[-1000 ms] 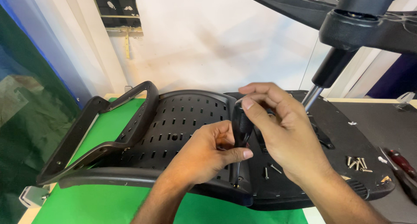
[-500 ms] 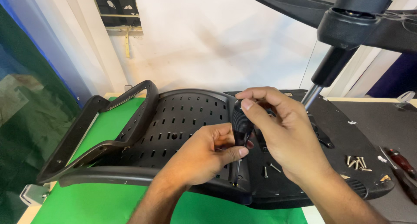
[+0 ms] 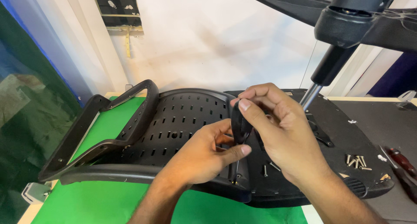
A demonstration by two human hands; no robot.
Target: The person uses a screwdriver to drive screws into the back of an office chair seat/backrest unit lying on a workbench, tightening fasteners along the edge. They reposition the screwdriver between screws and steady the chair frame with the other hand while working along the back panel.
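Note:
An upturned black office chair lies on a green-topped table. Its slotted plastic back shell (image 3: 182,124) faces me, with an armrest loop (image 3: 108,128) at the left. My right hand (image 3: 282,132) grips the dark handle of a screwdriver (image 3: 239,124) from above. The tool stands upright, its shaft running down to the shell's near edge. My left hand (image 3: 204,156) is beside it, thumb and fingers pinching the shaft just under the handle.
The chair's seat underside (image 3: 339,137) extends to the right, with its gas column (image 3: 325,72) and star base (image 3: 365,15) overhead. Several loose screws (image 3: 357,161) lie on it. A red-handled tool (image 3: 402,163) rests at the far right. Green cloth (image 3: 113,202) covers the table.
Both hands have stayed on the screwdriver in almost the same place; the fingers on the handle have shifted slightly.

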